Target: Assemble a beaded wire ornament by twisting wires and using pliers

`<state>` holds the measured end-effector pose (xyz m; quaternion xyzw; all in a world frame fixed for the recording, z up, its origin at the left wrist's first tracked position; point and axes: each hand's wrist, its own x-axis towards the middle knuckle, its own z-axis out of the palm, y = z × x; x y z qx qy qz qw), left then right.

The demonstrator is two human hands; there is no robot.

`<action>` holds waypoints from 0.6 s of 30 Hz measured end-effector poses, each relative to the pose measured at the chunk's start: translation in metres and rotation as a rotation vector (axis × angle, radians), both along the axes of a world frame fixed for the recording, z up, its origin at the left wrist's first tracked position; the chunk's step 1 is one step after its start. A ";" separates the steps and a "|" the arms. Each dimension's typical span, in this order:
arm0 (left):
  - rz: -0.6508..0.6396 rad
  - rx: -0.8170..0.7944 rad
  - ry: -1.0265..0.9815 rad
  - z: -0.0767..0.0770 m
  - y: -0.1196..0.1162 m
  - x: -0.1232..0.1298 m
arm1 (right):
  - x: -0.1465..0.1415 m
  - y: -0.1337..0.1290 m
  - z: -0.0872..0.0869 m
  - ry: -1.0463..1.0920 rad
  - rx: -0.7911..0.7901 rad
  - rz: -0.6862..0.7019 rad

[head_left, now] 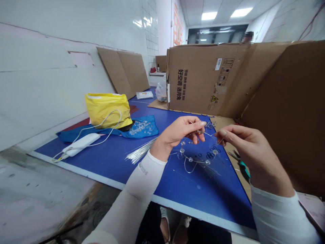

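A ring of thin wire strung with clear beads [190, 159] hangs above the blue table top. My left hand [189, 128] pinches the beaded wire at its upper left, thumb against the fingers. On the other side my right hand [232, 135] is closed on a fine wire end at the ring's upper right. Below the ring lie small dark rings [210, 156] and loose thin wires. A bundle of straight silvery wires [141, 151] rests left of my left wrist. Pliers with green handles [243, 169] lie by my right wrist, partly hidden by it.
Clear beads [142, 127] are spread on a blue cloth [154, 122] beside a yellow bag [108, 110]. A white power strip [83, 144] with a cord lies at the left edge. Large cardboard [195, 81] walls off the back and right.
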<state>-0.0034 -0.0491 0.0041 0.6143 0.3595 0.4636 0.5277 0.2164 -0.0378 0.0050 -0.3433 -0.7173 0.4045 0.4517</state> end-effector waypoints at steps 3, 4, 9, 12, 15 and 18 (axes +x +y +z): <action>-0.013 -0.008 -0.003 0.000 -0.001 -0.001 | 0.000 -0.001 0.000 -0.007 0.006 -0.006; -0.017 -0.009 -0.004 0.001 -0.001 -0.001 | 0.000 -0.001 0.000 -0.008 0.006 -0.009; -0.024 -0.010 -0.008 0.001 -0.002 0.000 | 0.000 -0.001 0.000 0.004 -0.004 -0.007; -0.039 -0.003 -0.022 0.001 -0.001 -0.001 | -0.001 0.000 0.000 0.005 -0.013 -0.006; -0.057 -0.001 -0.025 0.000 -0.001 -0.002 | -0.001 0.000 0.000 0.003 -0.016 -0.006; -0.054 -0.011 -0.013 0.001 -0.001 -0.002 | -0.001 0.001 0.000 -0.001 -0.013 -0.002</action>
